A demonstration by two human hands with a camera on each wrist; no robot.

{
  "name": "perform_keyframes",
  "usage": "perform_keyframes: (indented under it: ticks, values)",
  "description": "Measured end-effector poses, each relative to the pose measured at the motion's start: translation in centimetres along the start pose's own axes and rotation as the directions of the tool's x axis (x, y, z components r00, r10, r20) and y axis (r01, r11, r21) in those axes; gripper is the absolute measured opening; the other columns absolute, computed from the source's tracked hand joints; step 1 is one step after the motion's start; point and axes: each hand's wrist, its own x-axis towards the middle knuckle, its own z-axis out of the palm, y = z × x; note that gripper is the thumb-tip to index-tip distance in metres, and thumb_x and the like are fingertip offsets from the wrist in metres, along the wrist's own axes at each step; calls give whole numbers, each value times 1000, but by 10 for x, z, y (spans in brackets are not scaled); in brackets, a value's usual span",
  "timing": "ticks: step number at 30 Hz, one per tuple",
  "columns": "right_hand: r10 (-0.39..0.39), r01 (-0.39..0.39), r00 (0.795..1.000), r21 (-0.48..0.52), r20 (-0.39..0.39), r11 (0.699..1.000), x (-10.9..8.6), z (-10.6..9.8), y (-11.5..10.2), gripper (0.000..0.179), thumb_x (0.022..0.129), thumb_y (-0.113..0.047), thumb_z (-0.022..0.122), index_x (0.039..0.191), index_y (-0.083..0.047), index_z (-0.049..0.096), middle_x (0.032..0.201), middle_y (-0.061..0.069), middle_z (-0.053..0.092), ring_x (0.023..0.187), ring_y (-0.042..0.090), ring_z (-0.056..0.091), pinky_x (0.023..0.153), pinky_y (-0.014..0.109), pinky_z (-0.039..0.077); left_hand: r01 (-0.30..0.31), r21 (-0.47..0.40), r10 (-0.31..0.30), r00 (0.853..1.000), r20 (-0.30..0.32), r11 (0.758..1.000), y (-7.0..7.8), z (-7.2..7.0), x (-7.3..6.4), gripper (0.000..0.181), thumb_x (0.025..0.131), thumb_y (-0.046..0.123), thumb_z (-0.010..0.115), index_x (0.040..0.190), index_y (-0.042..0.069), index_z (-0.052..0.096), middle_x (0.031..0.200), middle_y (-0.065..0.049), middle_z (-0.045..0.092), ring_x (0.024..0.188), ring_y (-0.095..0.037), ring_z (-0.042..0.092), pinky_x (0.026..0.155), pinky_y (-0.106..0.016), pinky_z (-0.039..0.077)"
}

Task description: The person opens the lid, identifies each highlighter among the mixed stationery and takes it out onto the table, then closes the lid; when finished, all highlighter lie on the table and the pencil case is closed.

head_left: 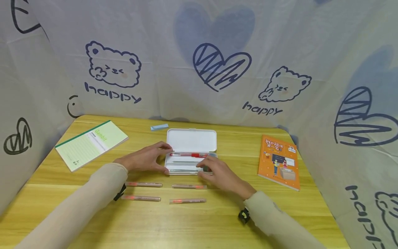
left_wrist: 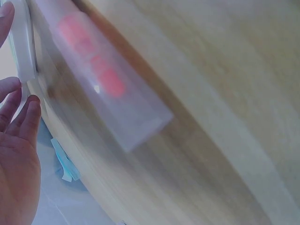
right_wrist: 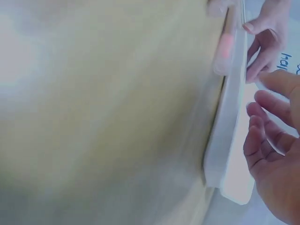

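Observation:
A white pencil case lies open on the table with its lid tipped back. Inside are a red pen along the hinge side and thin pale strips nearer the front. My left hand holds the case's left end, thumb at the front corner and fingertips by the hinge. Over the right end hovers my right hand, fingers loosely bent, with nothing visible between them in the right wrist view; it hides that part of the case. Several capped pens with pink-orange parts, one a clear-capped pen, lie in front.
A green notebook lies at the left and an orange book at the right. Behind the case sits a small light-blue strip. A printed cloth hangs around the table's back and sides.

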Motion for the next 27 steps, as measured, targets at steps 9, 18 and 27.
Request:
perform_keyframes:
  ticks: [9,18,27]
  values:
    - [6,9,995,-141,101,990,19,2,3,29,110,-28,67,132,-11,77,125,4,71,114,19,63,106,44,55,16,-3,-16,1000,11,1000,2,2,2,95,90,56,87,163,7,51,165,-12,45,149,-34,47,129,-59,38]
    - [5,12,992,-135,125,991,22,3,-4,24,110,-24,67,126,-10,79,120,4,71,109,18,64,101,42,58,23,-8,-23,1000,11,1000,3,0,0,95,90,56,87,163,6,51,165,-12,44,149,-34,47,130,-58,37]
    - [53,-51,997,-29,59,998,27,4,-1,12,104,-22,77,112,-13,76,106,-1,69,97,12,61,89,35,56,18,3,-18,1000,10,1000,0,1,1,96,90,57,86,163,7,50,165,-11,44,149,-33,47,130,-57,37]
